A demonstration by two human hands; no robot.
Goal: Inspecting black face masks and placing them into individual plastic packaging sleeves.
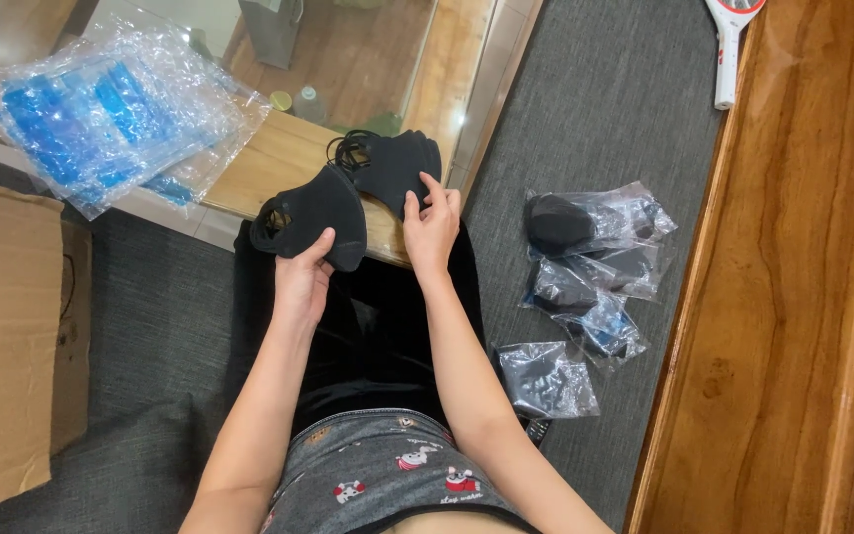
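— Holding what, exactly?

— One black mask, pinched in my left hand at about eleven o'clock from my lap. My right hand, fingers spread loosely and gripping nothing, rests on the stack of black masks at twelve, on the low table's edge.

— Risk?

— A careless nudge could, I reckon, tip the stack off. Both forearms reach straight forward, wrists bent.

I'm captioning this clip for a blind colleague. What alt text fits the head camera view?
Seated on grey carpet, a person holds a black face mask in the left hand while the right hand touches a stack of black masks on a low wooden table. Bagged masks lie to the right; empty clear bags and a cardboard box lie left.
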